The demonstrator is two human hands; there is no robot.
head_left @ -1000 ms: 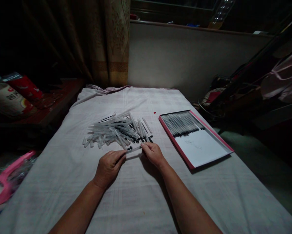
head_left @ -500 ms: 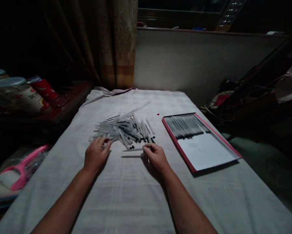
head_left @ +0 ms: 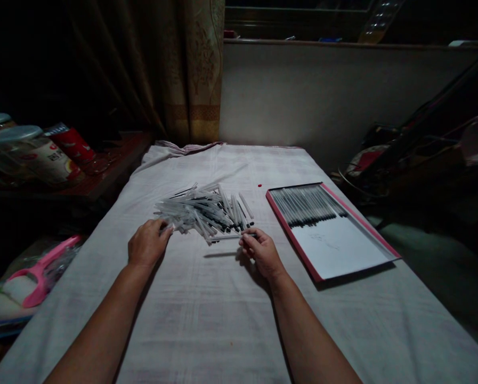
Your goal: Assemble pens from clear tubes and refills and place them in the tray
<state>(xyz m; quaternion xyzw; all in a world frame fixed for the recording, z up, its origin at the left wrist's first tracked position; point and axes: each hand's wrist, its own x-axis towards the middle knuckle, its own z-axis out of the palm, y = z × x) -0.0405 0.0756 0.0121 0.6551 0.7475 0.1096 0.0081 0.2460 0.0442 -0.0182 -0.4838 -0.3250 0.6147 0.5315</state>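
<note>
A loose heap of pens (head_left: 199, 208) with pale clear barrels and black ends lies in the middle of the cloth-covered table. My right hand (head_left: 262, 250) pinches one pen (head_left: 225, 237) level above the cloth, its pale length pointing left and casting a shadow. My left hand (head_left: 147, 244) rests at the heap's near left edge, fingers curled against the pens; what lies between its fingertips is hidden. Right of the heap, a shallow pink-edged box (head_left: 316, 272) holds a row of similar pens (head_left: 305, 205) side by side along its far part, black ends towards me.
A tiny red piece (head_left: 259, 185) lies beyond the heap. On the left, jars (head_left: 23, 154) stand on a dark red side table (head_left: 114, 165), with a pink-handled object (head_left: 42, 272) below. A curtain (head_left: 202, 69) and a wall (head_left: 302, 96) rise behind the table.
My right hand has moved slightly right and away from me with the pen, turning it a little. My left hand has shifted slightly left. The view has tilted a little.
</note>
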